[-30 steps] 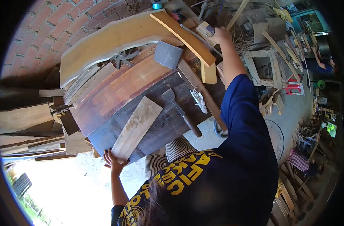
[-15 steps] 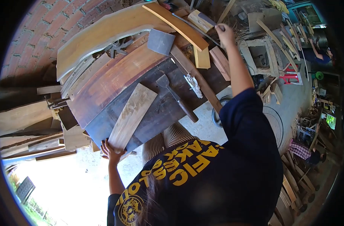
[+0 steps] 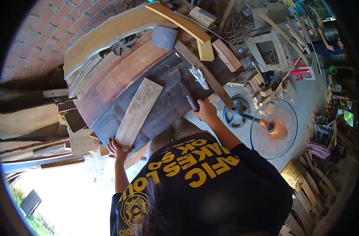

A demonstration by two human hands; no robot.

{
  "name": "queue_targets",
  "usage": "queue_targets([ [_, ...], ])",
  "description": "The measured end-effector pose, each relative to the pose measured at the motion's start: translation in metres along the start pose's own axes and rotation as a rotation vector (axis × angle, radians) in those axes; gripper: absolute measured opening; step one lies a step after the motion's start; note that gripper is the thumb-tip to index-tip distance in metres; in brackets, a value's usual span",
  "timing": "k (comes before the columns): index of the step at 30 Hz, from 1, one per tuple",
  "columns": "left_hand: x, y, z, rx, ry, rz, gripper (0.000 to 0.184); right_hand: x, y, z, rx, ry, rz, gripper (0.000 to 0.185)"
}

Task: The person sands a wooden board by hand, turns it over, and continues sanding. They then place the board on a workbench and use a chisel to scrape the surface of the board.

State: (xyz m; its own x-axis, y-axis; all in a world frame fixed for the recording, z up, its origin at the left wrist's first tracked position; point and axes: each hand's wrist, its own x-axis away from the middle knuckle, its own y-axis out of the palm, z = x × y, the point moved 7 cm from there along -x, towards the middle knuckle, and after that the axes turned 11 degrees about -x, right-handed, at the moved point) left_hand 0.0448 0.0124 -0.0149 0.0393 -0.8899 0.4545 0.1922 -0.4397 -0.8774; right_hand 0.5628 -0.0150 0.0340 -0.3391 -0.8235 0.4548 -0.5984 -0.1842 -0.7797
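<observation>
My left hand [image 3: 119,148] grips the near end of a pale, stained wooden board [image 3: 139,110], thumb and fingers at its edges. The board lies at a slant on a dark worktop [image 3: 157,126]. To its right is a scraper [image 3: 183,84] with a flared metal blade and a wooden handle. My right hand [image 3: 206,110] is closed around the handle's near end, while the blade rests on or just above the worktop. Beside the scraper lies a bundle of white strands [image 3: 199,78], against a long brown wood strip [image 3: 205,72].
A grey square block [image 3: 164,37], a yellow wood block [image 3: 205,50] and a long orange-brown board [image 3: 179,21] lie farther back. On the right stand a fan [image 3: 273,129] and a red stool [image 3: 301,70]. Stacked planks [image 3: 28,120] fill the left side.
My right hand has come down from the far wood pieces at the back right and taken hold of the scraper's handle. My left hand stays on the board.
</observation>
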Motion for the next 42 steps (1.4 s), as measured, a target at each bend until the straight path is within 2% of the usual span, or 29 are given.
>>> queue_targets([
  [1, -0.001, 0.003, -0.002, -0.006, -0.001, 0.004, 0.136, 0.005, -0.001, 0.001, -0.006, 0.0, 0.007, 0.06],
  [3, -0.003, 0.003, -0.006, -0.015, 0.004, 0.016, 0.137, 0.018, -0.002, 0.008, -0.224, 0.017, -0.032, 0.053],
  [7, -0.005, 0.0, 0.004, 0.004, 0.023, 0.011, 0.131, 0.059, -0.001, 0.027, -0.315, 0.028, 0.006, 0.049],
  [11, -0.025, -0.015, 0.041, -0.004, 0.08, 0.084, 0.127, 0.09, 0.0, 0.055, -0.343, 0.135, 0.071, 0.047],
  [12, -0.029, -0.027, 0.06, -0.081, 0.035, 0.028, 0.128, 0.094, -0.001, 0.062, -0.353, 0.19, 0.072, 0.047],
  [13, -0.033, -0.033, 0.069, -0.158, -0.009, -0.027, 0.128, 0.097, -0.004, 0.062, -0.354, 0.184, 0.078, 0.047],
  [15, -0.054, -0.031, 0.08, -0.117, 0.073, 0.031, 0.128, 0.104, -0.009, 0.063, -0.289, 0.227, 0.07, 0.047],
  [16, -0.06, -0.038, 0.096, -0.155, 0.073, 0.017, 0.128, 0.109, -0.014, 0.061, -0.309, 0.179, 0.178, 0.047],
  [17, -0.063, -0.042, 0.104, -0.195, 0.073, 0.002, 0.127, 0.112, -0.014, 0.061, -0.31, 0.174, 0.184, 0.047],
  [18, -0.078, -0.031, 0.102, -0.094, 0.193, 0.109, 0.126, 0.116, -0.015, 0.06, -0.288, 0.183, 0.164, 0.048],
  [25, -0.098, -0.048, 0.141, -0.128, 0.167, 0.04, 0.122, 0.126, -0.016, 0.055, -0.142, 0.209, 0.069, 0.047],
  [27, -0.1, -0.054, 0.144, -0.067, 0.174, 0.018, 0.121, 0.126, -0.015, 0.054, -0.137, 0.196, 0.074, 0.047],
  [33, -0.111, -0.065, 0.144, -0.143, 0.194, 0.065, 0.118, 0.121, -0.024, 0.042, -0.125, 0.169, 0.052, 0.044],
  [36, -0.118, -0.066, 0.144, -0.078, 0.275, 0.089, 0.119, 0.118, -0.026, 0.038, -0.112, 0.148, 0.058, 0.044],
  [42, -0.119, -0.077, 0.154, -0.174, 0.372, 0.093, 0.108, 0.118, -0.031, 0.029, -0.103, 0.171, 0.026, 0.045],
])
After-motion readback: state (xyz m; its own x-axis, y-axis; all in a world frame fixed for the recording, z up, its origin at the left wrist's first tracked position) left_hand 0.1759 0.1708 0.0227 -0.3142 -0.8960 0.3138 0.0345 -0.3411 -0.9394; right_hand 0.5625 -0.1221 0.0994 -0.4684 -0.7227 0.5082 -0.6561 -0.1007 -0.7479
